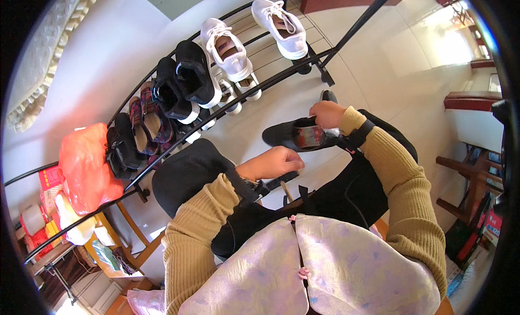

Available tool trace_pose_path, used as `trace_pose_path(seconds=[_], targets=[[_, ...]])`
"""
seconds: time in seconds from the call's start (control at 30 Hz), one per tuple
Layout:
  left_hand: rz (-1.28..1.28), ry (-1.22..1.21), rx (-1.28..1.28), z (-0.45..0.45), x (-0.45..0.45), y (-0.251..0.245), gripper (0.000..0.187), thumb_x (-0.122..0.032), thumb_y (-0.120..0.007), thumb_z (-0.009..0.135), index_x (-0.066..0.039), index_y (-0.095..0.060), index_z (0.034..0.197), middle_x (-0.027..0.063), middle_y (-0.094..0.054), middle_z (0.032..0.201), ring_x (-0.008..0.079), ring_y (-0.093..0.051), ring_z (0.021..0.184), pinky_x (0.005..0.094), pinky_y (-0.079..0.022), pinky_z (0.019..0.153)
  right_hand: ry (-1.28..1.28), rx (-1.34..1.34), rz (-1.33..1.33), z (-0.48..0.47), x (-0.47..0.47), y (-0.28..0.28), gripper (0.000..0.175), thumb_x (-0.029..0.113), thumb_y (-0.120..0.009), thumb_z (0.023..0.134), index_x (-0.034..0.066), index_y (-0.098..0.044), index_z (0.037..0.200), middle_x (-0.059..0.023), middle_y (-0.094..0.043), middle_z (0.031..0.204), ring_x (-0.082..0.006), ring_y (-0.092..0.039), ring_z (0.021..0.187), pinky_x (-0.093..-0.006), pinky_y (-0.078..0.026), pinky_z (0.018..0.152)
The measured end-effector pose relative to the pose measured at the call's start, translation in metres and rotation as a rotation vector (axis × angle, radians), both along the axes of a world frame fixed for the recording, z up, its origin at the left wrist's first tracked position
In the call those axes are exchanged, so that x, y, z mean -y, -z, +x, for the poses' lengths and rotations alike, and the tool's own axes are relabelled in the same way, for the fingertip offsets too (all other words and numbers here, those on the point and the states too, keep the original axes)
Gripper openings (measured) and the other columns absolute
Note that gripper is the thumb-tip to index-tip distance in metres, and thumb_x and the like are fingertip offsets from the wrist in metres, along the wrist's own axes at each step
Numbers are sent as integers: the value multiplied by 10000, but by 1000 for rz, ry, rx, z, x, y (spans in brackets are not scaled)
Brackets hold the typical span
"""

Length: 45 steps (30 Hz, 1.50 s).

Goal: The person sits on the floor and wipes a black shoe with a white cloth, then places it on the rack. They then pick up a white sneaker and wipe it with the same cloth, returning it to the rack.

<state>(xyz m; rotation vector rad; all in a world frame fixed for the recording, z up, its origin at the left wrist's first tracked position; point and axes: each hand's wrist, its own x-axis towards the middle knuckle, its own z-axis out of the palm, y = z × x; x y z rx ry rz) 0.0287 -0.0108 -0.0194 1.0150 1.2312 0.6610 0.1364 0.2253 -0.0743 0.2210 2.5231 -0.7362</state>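
A black slip-on shoe [280, 135] with a red patterned insole is tilted above the tiled floor, its toe to the left. My right hand [329, 114] grips the far rim of its opening. My left hand [271, 164] hovers nearer to me, above and between my knees, with its fingers curled in and nothing visible in them. It is apart from the shoe. Beyond my right hand shows the dark tip of another shoe [328, 96], mostly hidden. Both forearms wear black wrist straps over or beside mustard ribbed sleeves.
A black metal shoe rack [284, 73] runs diagonally on the left. It bears white sneakers [227, 51], black sneakers [195, 73], patterned flats [151, 122] and an orange plastic bag [87, 166]. Wooden furniture legs [467, 185] stand at the right.
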Motion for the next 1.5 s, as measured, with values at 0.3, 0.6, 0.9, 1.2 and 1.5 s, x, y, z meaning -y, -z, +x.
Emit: trace_pose_path(seconds=[0.3,0.6,0.9,1.2,1.5], targets=[[147,-31,-155,12,-7,-8,314,-294,-577,888,-21,-690,995,178,-687,861,305,-653,792,373,-504,746,172,-99,238,-13,-47,45,243,135,-558,724,-2,-687,878,-247,-644,924,-404,-626,888,-446,-515,798],[275,-55,-275,22,-5,-22,283,-277,-524,890,-49,-687,933,192,-670,848,378,-637,803,450,-509,757,707,-165,7,-56,-58,142,243,179,-569,742,41,-687,904,-208,-677,852,-362,-664,833,-439,-538,767],[259,-113,-271,13,-5,-29,258,-252,-546,892,-31,-674,926,183,-672,851,378,-637,807,446,-509,752,1258,-647,-193,-108,-55,196,317,206,-621,835,-7,-626,1070,-214,-675,1000,-340,-641,999,-366,-504,858],[247,-113,-262,17,-7,-33,280,-280,-561,903,-25,-666,954,178,-669,883,372,-637,839,447,-504,762,1138,-319,167,-80,33,135,538,488,-683,822,29,-573,1078,-177,-650,1082,-344,-608,1045,-416,-475,908],[236,-137,-300,15,-4,-30,278,-273,-584,893,-16,-653,975,184,-665,900,372,-635,856,446,-504,765,1198,-157,149,-95,23,165,535,366,-772,758,28,-505,1076,-205,-648,1034,-391,-615,1009,-457,-485,875]])
